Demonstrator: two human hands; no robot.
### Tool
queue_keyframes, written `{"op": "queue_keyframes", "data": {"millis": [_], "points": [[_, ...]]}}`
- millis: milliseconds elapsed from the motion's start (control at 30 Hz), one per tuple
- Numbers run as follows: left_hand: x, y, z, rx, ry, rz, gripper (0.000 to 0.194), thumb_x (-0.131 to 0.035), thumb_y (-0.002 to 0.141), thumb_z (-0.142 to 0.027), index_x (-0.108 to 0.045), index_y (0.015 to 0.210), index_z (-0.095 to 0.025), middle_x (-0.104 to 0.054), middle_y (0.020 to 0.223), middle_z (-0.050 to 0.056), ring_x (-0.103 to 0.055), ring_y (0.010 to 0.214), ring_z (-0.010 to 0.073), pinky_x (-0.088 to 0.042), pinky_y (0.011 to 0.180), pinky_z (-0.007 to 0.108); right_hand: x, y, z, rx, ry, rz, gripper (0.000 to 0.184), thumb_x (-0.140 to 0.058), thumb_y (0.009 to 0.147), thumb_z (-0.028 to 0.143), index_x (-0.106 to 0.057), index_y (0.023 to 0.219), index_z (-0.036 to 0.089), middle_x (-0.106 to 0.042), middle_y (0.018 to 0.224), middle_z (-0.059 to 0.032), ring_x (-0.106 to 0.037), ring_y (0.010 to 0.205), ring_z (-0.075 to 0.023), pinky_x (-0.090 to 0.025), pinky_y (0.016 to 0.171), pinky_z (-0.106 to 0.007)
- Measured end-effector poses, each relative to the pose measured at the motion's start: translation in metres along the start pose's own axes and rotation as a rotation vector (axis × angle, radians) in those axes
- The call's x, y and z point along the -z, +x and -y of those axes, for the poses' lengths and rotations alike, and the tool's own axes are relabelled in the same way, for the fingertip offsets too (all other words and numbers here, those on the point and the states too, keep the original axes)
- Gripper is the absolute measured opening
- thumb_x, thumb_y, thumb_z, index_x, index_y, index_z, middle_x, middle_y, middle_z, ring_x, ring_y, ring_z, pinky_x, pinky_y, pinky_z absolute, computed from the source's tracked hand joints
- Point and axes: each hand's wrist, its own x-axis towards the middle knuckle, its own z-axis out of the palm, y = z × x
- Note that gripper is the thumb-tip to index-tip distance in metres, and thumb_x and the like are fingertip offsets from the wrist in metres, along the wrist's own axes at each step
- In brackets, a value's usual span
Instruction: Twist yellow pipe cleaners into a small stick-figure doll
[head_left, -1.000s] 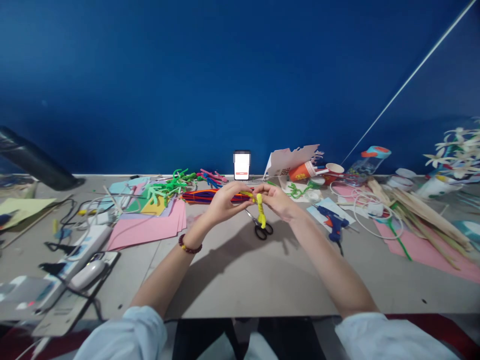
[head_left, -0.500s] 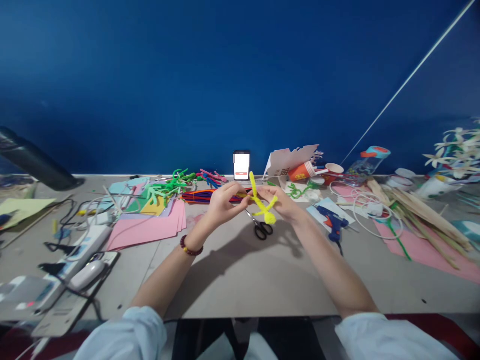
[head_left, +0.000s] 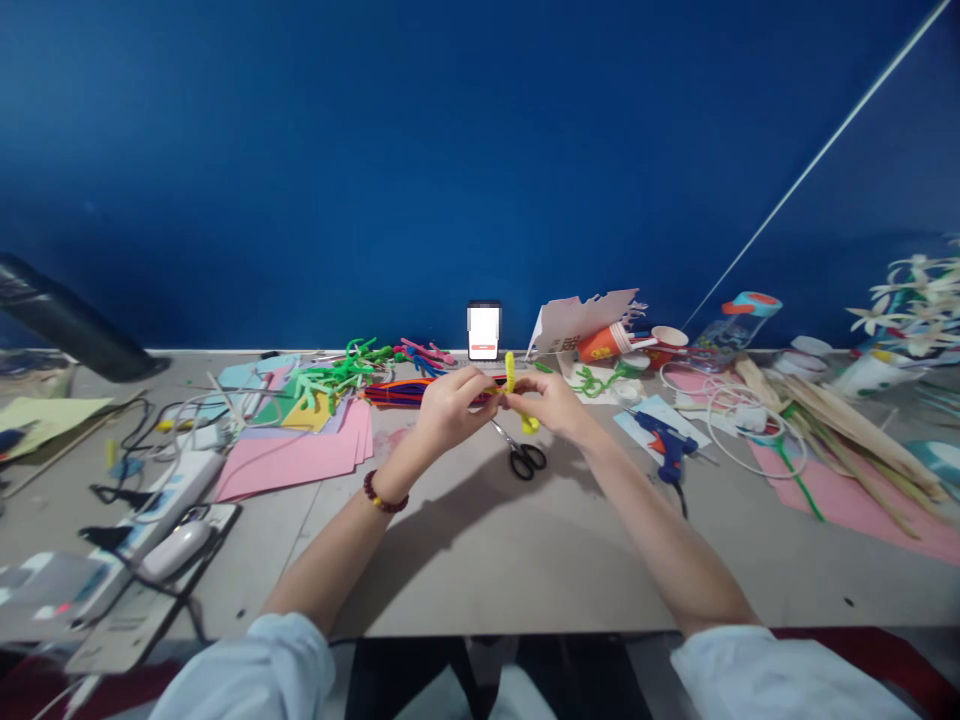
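Between my hands, above the table, is a bent yellow pipe cleaner (head_left: 510, 372). One end of it sticks up, and a curled part hangs below my right fingers. My left hand (head_left: 454, 405) pinches it from the left, with thumb and forefinger pressed together. My right hand (head_left: 551, 402) closes on it from the other side, the fingertips of both hands nearly touching. Part of the pipe cleaner is hidden behind the fingers. Just under my hands, scissors (head_left: 526, 460) with black handles lie on the table. A bundle of dark and orange pipe cleaners (head_left: 394, 392) lies behind my left hand.
Green pipe cleaners (head_left: 349, 365) and pink paper (head_left: 296, 460) lie to the left, near a power strip (head_left: 161, 510). A lit phone (head_left: 484, 330) stands at the wall. On the right are a blue glue gun (head_left: 671, 440), a paper cup (head_left: 604, 343) and a white cable (head_left: 712, 415).
The yellow pipe cleaner has turned in my fingers, and its lower curled part is now mostly behind my right hand. My right fingers have closed in toward the left ones.
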Motion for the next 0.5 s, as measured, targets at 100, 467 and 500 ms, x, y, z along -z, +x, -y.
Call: {"op": "queue_keyframes", "data": {"millis": [100, 467, 500], "points": [[0.0, 0.0, 0.0, 0.023, -0.058, -0.008, 0.009, -0.057, 0.086, -0.024, -0.062, 0.082, -0.017, -0.067, 0.078, 0.006, -0.06, 0.071, 0.0149, -0.045, 0.063, 0.025, -0.002, -0.001, 0.003, 0.13, -0.146, -0.094, 0.011, -0.065, 0.081, 0.032, -0.072, 0.081, 0.023, -0.073, 0.087, -0.0038, -0.065, 0.084, -0.022, -0.049, 0.075, -0.035], [0.001, 0.005, -0.002, 0.642, -0.782, 0.097, 0.028, -0.068, 0.078, -0.042, -0.061, 0.073, -0.016, -0.061, 0.067, 0.001, -0.053, 0.061, 0.0112, -0.04, 0.056, 0.023, -0.013, -0.003, 0.002, 0.707, -0.739, -0.369, 0.016, -0.054, 0.087, 0.014, -0.067, 0.082, 0.022, -0.069, 0.079, -0.003, -0.057, 0.086, -0.0205, -0.04, 0.086, -0.038], [0.002, 0.006, -0.003, 0.696, -0.865, 0.115, 0.029, -0.069, 0.076, -0.043, -0.061, 0.072, -0.016, -0.061, 0.066, 0.001, -0.053, 0.059, 0.0108, -0.04, 0.055, 0.023, -0.014, -0.004, 0.002, 0.743, -0.771, -0.383, 0.016, -0.054, 0.087, 0.013, -0.067, 0.083, 0.022, -0.069, 0.08, -0.0028, -0.057, 0.087, -0.0202, -0.04, 0.088, -0.038]]}}
